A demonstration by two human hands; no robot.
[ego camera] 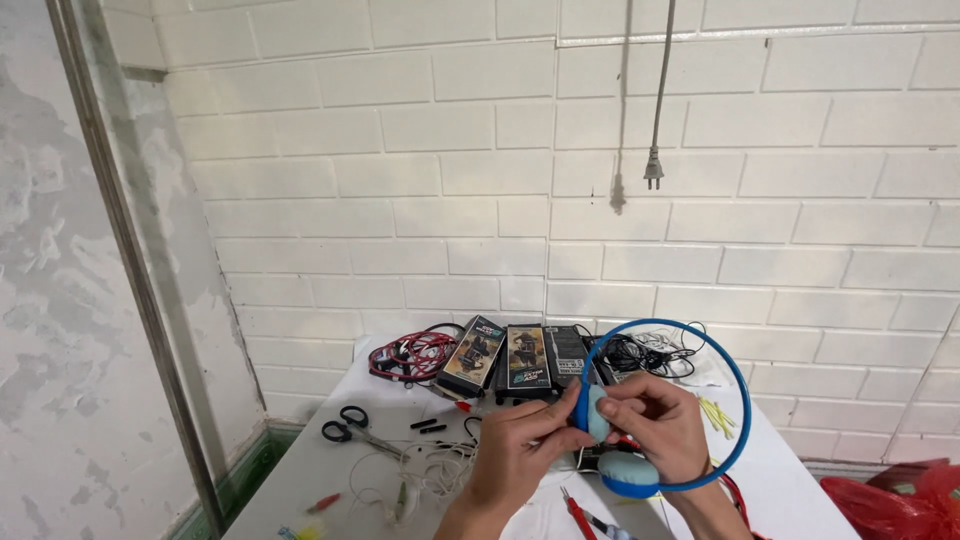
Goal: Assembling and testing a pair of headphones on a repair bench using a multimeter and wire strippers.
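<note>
I hold a blue headband headset (735, 385) with pale blue ear pads over the white table (300, 480). My left hand (515, 450) pinches the upper ear pad (597, 413) from the left. My right hand (662, 420) grips the same ear cup from the right, with the lower ear pad (628, 468) under its palm. The band arcs up and round to the right of my hands.
At the table's back lie three dark boxes (525, 357), a coil of red cable (412, 355) and black cables (650, 352). Black-handled scissors (345, 422), white earphone wire (420, 470) and red-handled pliers (578, 512) lie nearer. A grey plug (653, 170) hangs on the brick wall. A red bag (900, 495) is at right.
</note>
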